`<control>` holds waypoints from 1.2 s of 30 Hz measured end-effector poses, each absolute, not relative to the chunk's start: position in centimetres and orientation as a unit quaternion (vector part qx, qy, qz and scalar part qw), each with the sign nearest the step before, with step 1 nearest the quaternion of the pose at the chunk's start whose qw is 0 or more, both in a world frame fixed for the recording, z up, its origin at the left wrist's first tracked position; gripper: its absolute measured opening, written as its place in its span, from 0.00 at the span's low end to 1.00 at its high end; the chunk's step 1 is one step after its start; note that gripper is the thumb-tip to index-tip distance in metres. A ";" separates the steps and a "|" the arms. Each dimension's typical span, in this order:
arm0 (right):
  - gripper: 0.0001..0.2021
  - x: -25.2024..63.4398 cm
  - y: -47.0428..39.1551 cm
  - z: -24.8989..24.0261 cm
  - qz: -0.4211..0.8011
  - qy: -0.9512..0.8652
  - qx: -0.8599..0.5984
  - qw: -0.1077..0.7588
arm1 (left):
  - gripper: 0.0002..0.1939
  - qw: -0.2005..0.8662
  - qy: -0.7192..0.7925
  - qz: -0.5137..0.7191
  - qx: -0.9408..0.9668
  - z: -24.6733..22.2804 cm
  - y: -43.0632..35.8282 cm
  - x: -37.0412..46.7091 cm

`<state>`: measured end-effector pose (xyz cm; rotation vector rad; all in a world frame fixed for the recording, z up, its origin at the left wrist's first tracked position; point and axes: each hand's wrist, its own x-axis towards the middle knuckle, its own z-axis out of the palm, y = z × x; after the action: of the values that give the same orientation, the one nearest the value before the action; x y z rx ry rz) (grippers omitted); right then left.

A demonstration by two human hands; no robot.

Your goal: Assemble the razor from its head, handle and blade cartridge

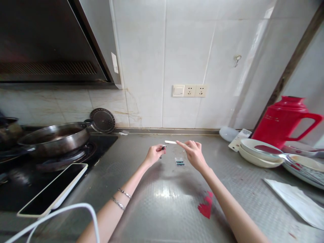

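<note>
My left hand [153, 155] is closed, pinching a small black item with a shiny silvery top [163, 147]; it is too small to name. Facing it, my right hand [193, 153] grips a short, slim white stick [170, 142], with the index finger stretched along it. The stick's free end points left, close to the silvery top; I cannot tell whether they touch. On the steel counter [164, 216] between my hands lies a small clear packet with dark teal bars [179, 162]. Two silver bracelets circle my left forearm.
Left, a steel pan [55, 138] sits on the black stove [22, 182], and a phone [55, 189] lies across its edge near a white cable [63, 206]. Right stand a red thermos [280, 121], stacked bowls [258, 158] and a folded white paper [296, 202]. A red patch [206, 206] marks the counter.
</note>
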<state>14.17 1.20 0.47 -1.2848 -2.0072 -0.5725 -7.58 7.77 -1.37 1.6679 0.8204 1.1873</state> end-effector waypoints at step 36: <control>0.25 14.3 1.2 0.4 -0.205 -0.790 -0.469 0.338 | 0.03 0.420 0.315 0.464 0.714 -1.1 7.8 -7.9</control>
<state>14.25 1.19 0.35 -1.2212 -2.0573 -0.5346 -7.93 7.82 -1.09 1.7889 0.7901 1.1628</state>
